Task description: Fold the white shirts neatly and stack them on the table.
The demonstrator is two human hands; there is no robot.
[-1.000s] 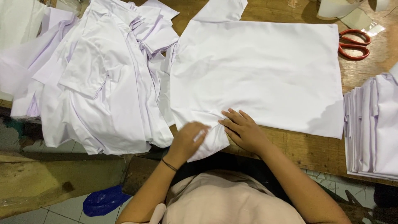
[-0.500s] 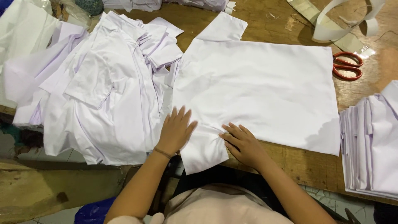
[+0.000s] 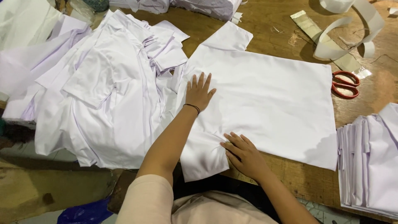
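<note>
Wooden table (image 3: 286,25); white shirt (image 3: 269,95) flat, long axis left-right, both hands pressing.

Red-handled scissors (image 3: 345,84) at 3 o'clock, white strips (image 3: 344,29) at 1, folded stack (image 3: 369,166) at 4, heaped white shirts (image 3: 103,87) at 9.

A worn brown wooden tabletop (image 3: 286,31) carries a flat white fabric garment (image 3: 265,99) at its middle, a heap of white shirts (image 3: 103,91) to the left, a neat stack of folded white cloth (image 3: 371,161) at right, red-handled scissors (image 3: 345,84), and curling pale fabric strips (image 3: 348,37).
</note>
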